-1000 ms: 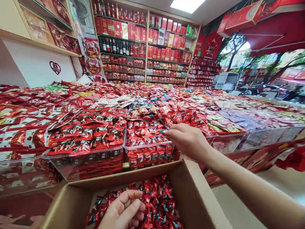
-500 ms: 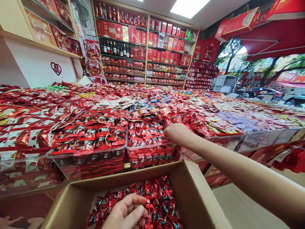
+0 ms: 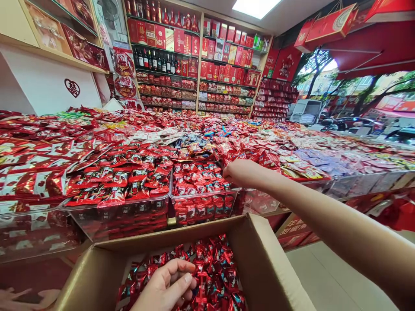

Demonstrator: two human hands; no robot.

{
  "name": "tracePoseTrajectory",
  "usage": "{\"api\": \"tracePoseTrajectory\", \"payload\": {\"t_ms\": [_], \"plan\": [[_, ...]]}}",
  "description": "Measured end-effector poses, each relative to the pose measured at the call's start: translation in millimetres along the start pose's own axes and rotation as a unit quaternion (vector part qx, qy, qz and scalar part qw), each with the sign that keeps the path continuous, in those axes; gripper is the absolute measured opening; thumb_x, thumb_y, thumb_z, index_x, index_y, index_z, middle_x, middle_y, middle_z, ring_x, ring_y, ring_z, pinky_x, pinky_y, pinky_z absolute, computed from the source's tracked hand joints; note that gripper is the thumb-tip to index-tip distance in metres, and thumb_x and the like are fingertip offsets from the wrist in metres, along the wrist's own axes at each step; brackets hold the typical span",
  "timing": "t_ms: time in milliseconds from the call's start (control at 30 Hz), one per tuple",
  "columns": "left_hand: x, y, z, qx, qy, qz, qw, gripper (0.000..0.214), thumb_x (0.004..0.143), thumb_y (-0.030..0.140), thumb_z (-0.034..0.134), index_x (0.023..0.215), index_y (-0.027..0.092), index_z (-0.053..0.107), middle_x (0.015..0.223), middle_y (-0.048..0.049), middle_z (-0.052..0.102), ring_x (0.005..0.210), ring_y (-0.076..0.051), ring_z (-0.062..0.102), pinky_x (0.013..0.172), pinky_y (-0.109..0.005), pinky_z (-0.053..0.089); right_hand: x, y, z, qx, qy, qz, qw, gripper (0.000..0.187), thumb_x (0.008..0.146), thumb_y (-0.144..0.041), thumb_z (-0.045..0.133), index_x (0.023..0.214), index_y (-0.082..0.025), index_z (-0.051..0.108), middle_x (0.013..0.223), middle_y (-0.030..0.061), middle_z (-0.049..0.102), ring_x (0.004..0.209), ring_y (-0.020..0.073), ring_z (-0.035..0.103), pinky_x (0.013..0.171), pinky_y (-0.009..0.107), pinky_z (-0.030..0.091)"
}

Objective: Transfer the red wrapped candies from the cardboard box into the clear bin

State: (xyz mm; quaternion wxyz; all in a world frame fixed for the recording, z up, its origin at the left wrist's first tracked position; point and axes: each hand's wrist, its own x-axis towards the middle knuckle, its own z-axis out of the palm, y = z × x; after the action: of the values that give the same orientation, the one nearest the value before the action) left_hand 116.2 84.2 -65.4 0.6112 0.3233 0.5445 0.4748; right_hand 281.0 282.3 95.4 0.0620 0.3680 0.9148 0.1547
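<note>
Over the open cardboard box (image 3: 270, 255), my left hand (image 3: 170, 283) is loosely curled. A gap shows between its thumb and index finger, and I see nothing held there. Red twist-wrapped candies (image 3: 215, 270) with blue and black print lie beneath and beside it. My right hand (image 3: 241, 172) reaches forward to the right edge of a clear plastic bin (image 3: 204, 196). Similar small red candies (image 3: 197, 179) lie in that bin in rows. The right fingers are bent and closed, their tips mostly hidden, so anything in them cannot be made out.
Left of that bin stands another clear bin with larger red-and-black packets (image 3: 119, 181). Bigger red packets (image 3: 267, 160) lie just beyond my right hand. Heaped sweets cover the counter. Shelves (image 3: 199, 65) with bottles and red boxes line the back. The street shows at right.
My view has shifted slightly. My right hand stays at the bin's right edge with its wrist a little higher and more bent. My left hand remains over the box.
</note>
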Motion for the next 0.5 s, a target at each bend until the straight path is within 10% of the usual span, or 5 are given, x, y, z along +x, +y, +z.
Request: {"api": "tracePoseTrajectory", "payload": {"t_ms": [233, 367, 500], "plan": [[4, 4, -7.4, 0.289, -0.014, 0.033, 0.957, 0.023, 0.075, 0.034, 0.048, 0.089, 0.018, 0.058, 0.077, -0.0032, 0.067, 0.069, -0.016, 0.059, 0.062, -0.026, 0.044, -36, -21, 0, 0.159, 0.101, -0.086, 0.978, 0.021, 0.077, -0.017, 0.046, 0.085, -0.016, 0.065, 0.080, 0.0050, 0.065, 0.072, 0.0139, 0.058, 0.066, 0.026, 0.041], [9, -8, -21.3, 0.544, -0.009, 0.045, 0.838, 0.028, 0.074, 0.023, 0.047, 0.097, 0.018, 0.061, 0.104, -0.0112, 0.065, 0.099, -0.026, 0.056, 0.087, -0.038, 0.037, -56, -68, 37, 0.280, -0.032, -0.235, 0.930, 0.018, 0.069, -0.009, 0.050, 0.074, -0.016, 0.065, 0.068, 0.0017, 0.065, 0.058, 0.0113, 0.055, 0.056, 0.024, 0.040], [7, -22, -29.5, 0.574, -0.049, -0.003, 0.817, 0.032, 0.067, 0.022, 0.053, 0.096, 0.019, 0.065, 0.102, -0.0143, 0.067, 0.097, -0.033, 0.058, 0.084, -0.044, 0.039, -43, -118, 111, 0.316, -0.128, -0.183, 0.922, 0.023, 0.058, 0.002, 0.056, 0.047, -0.018, 0.057, 0.043, 0.0016, 0.055, 0.045, 0.0128, 0.051, 0.045, 0.026, 0.035]]}}
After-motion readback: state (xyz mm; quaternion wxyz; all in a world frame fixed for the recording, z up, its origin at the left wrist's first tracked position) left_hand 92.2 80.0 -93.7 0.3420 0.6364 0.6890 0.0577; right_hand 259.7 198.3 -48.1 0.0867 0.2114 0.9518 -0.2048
